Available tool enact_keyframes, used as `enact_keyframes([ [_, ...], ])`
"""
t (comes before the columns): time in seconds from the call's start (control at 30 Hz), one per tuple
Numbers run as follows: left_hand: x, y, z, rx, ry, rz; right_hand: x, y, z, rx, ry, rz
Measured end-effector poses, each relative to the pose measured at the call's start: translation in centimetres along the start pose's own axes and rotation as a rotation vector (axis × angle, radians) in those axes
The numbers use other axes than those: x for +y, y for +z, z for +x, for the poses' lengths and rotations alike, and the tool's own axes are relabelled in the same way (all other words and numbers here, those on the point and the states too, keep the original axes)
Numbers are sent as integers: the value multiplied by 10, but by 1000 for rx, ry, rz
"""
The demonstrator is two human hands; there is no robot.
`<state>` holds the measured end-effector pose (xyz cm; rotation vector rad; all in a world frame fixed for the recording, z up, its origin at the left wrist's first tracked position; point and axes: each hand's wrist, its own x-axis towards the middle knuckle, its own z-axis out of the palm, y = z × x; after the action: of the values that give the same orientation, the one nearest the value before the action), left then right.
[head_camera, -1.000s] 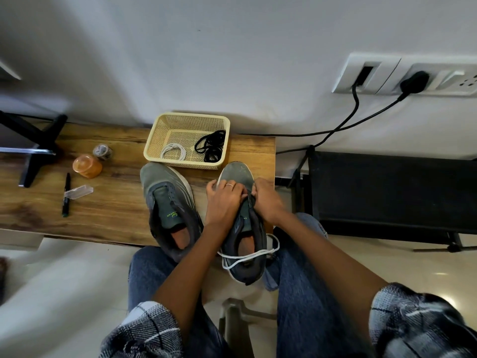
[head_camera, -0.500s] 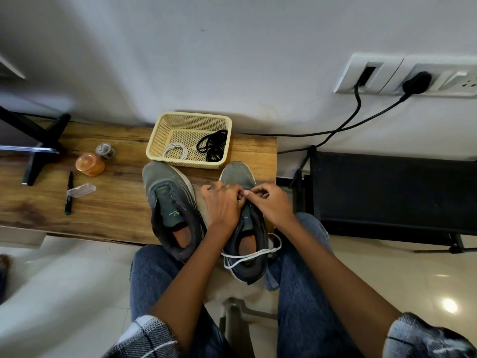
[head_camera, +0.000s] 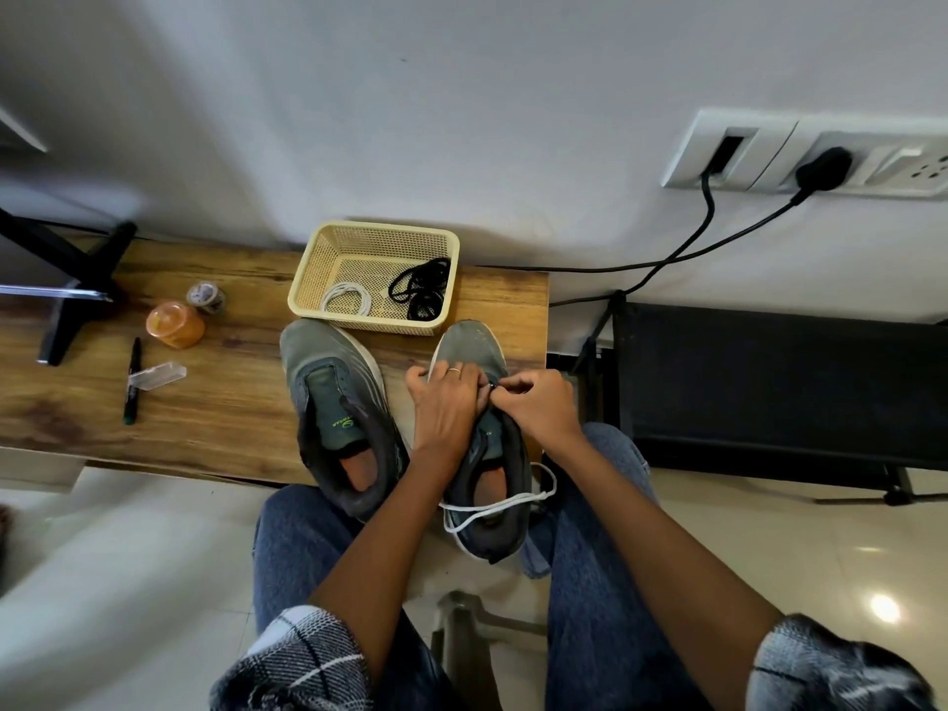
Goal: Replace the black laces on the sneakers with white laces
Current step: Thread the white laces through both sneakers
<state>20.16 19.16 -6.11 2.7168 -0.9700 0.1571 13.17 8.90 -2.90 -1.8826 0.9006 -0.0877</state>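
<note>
Two grey sneakers (head_camera: 338,407) lie on the wooden table (head_camera: 215,418), the left hand (head_camera: 445,402) gripping the right one while the right hand (head_camera: 538,402) pinches its white lace (head_camera: 492,508); one basket (head_camera: 308,279) holds one white coil (head_camera: 346,298) and black laces (head_camera: 421,292).

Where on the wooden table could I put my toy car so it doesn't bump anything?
The biggest bare patch of table lies between the pen and the left sneaker. It is crowded at the right end, where the basket, the right sneaker and both the left hand and right hand sit.
</note>
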Motion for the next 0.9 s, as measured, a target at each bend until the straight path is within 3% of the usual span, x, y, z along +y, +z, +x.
enact_keyframes([
  [0.23,-5,6,1,44,72,-78,3,0,5,-19,30,49],
  [0.5,1,-4,0,16,11,-80,8,2,6,-35,73,164],
  [0.73,11,-30,-3,-203,-106,183,10,4,6,-8,87,157],
  [0.9,19,-30,1,-264,-150,203,11,6,7,5,75,145],
])
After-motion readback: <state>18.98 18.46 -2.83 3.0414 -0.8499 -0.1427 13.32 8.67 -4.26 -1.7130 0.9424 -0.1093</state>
